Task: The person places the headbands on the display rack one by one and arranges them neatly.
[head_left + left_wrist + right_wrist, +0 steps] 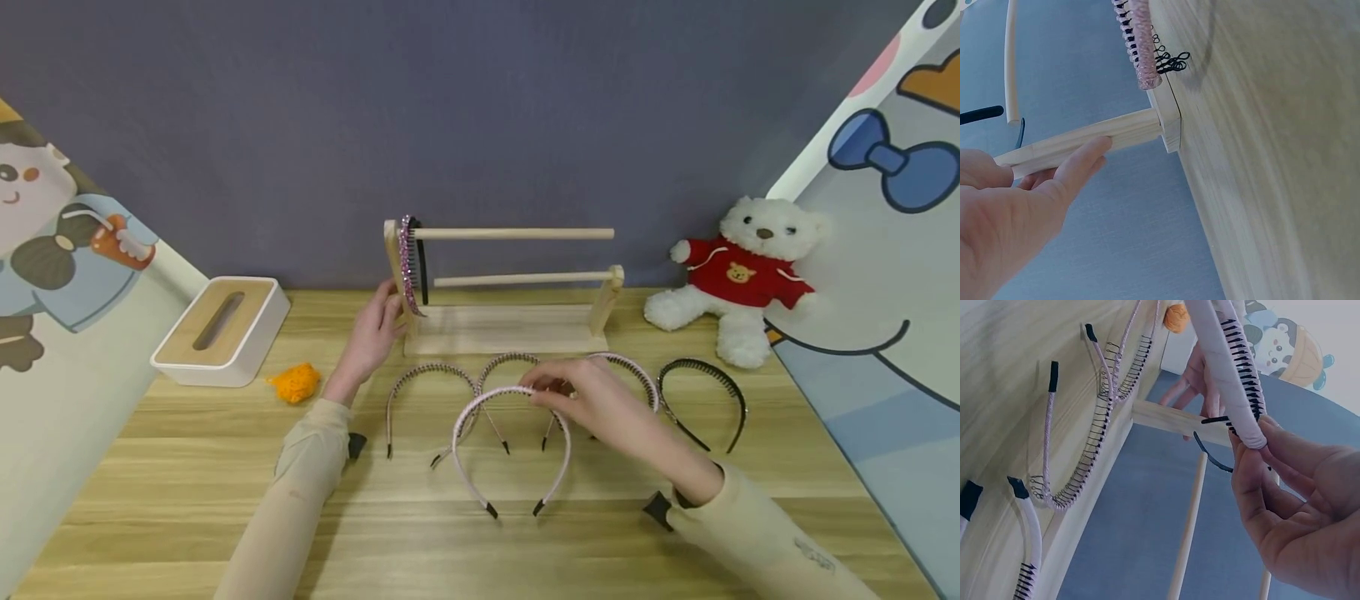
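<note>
My right hand [600, 400] pinches a pale pink headband [459, 433] near the top of its arch, holding it up with the tips downward. In the right wrist view, thumb and fingers [1260, 447] grip the band, and dark teeth line its inner side. My left hand [371, 333] holds the left upright post [1129, 128] of a wooden rack [510, 329], thumb on one side and fingers on the other. A glittery pink headband [408, 267] hangs at the left end of the rack's upper rod [517, 234]. The lower rod [525, 278] ends short of the left post.
Several headbands lie on the table before the rack, among them a braided one [431, 367] and a black one [742, 408]. A tissue box [255, 333] and an orange bundle [296, 383] are at left. A white teddy bear [742, 275] sits at right.
</note>
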### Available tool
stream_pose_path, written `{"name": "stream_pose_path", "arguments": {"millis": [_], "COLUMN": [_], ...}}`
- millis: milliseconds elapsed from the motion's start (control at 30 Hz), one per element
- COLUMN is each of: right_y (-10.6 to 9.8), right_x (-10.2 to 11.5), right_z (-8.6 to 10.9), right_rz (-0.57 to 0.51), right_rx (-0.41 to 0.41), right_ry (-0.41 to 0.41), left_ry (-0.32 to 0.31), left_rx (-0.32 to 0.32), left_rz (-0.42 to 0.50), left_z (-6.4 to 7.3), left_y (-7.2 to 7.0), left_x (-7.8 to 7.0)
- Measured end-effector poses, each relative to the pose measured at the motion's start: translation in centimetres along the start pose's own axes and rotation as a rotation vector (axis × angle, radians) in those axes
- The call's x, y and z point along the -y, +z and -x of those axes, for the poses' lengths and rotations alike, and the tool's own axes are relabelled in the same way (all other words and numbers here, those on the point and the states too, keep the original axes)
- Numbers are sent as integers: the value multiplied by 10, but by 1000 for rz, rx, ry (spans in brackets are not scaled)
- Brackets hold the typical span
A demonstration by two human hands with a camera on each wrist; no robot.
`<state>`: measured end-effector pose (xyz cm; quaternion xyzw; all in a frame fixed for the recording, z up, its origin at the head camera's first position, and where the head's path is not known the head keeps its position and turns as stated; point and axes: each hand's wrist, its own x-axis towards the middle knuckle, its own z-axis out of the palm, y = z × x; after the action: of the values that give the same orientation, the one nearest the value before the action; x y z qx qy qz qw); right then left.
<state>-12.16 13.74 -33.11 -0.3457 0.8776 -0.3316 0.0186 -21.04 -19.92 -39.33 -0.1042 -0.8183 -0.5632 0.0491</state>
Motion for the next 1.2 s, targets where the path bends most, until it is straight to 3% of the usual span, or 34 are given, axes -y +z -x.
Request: {"name": "stream_pose_path", "arguments": {"millis": [367, 600, 1000, 1200], "right_y": [-18, -28, -43, -52], "right_x": [4, 4, 10, 12], "right_z": [4, 7, 14, 19], "right_rz": [-28, -50, -113, -120], "right_rx": [-92, -165, -269, -328], "right_ry": [71, 72, 186, 205], "left_ry": [2, -5, 7, 3], "left_rx": [1, 3, 1, 2], "left_rz": [-17, 5, -22, -28], "left_z": [-1, -1, 1, 1], "left_y": [0, 0, 0, 0], "left_x": [0, 0, -1, -1]}}
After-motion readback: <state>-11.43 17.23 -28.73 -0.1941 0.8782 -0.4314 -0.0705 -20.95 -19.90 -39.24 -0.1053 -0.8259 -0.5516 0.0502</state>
